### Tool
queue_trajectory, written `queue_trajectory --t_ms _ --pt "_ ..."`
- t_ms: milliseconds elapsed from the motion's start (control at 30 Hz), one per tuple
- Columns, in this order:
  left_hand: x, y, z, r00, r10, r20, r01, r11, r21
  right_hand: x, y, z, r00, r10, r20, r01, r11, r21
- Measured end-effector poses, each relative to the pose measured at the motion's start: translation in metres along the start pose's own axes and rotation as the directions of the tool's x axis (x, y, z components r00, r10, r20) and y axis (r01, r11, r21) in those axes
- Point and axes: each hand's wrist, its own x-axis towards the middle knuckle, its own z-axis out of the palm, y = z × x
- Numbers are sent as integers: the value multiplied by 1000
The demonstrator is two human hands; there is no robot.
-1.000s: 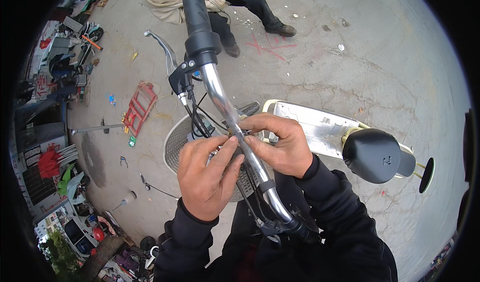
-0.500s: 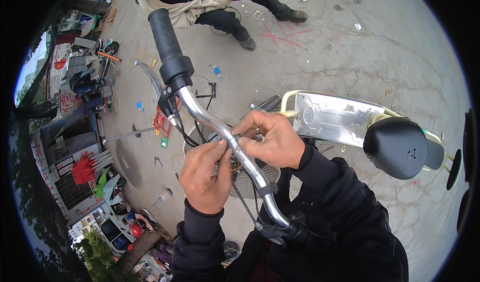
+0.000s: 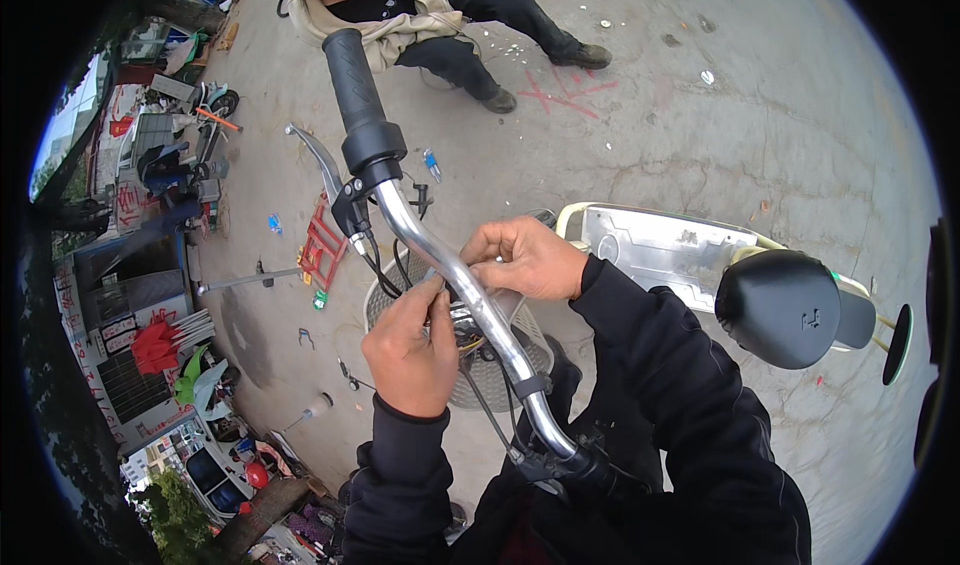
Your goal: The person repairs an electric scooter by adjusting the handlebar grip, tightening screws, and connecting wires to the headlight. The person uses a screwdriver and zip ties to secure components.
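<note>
A chrome handlebar (image 3: 488,317) runs slantwise across the middle, with a black rubber grip (image 3: 356,87), a brake lever (image 3: 318,157) and black cables at its far end. My left hand (image 3: 412,353) is at the bar's left side, thumb and forefinger pinched near its middle. From the right, my right hand (image 3: 532,258) reaches the same spot, with fingers curled and thumb tip by the bar. Whatever lies between the fingertips is too small or hidden to name. Below the bar, a light basket (image 3: 482,393) shows between my arms.
A scooter with a black seat (image 3: 778,307) and silver footboard (image 3: 665,250) stands at right. Someone in dark trousers (image 3: 520,15) sits at the far side. On the ground lie a red metal frame (image 3: 322,243) and a blue packet (image 3: 432,165). Stalls and vehicles line the left.
My right fingers have lifted slightly off the bar's top, and my left fingertips have shifted a little to the left. The handlebar's far end sits lower and further right in the view.
</note>
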Motion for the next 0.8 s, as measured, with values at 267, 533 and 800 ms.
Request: queue_trajectory --t_ms 267,533,800 --pt "-77 -86 -24 941 -272 -201 133 844 -520 -7 15 -36 859 -47 -509 -6 995 -103" --pt "-160 -233 134 753 -370 543 588 10 -809 -166 -22 -19 597 -156 -787 -61 969 -239" --pt "-140 -234 195 855 27 518 466 -476 -745 -244 -72 97 480 -445 -756 33 870 -492"
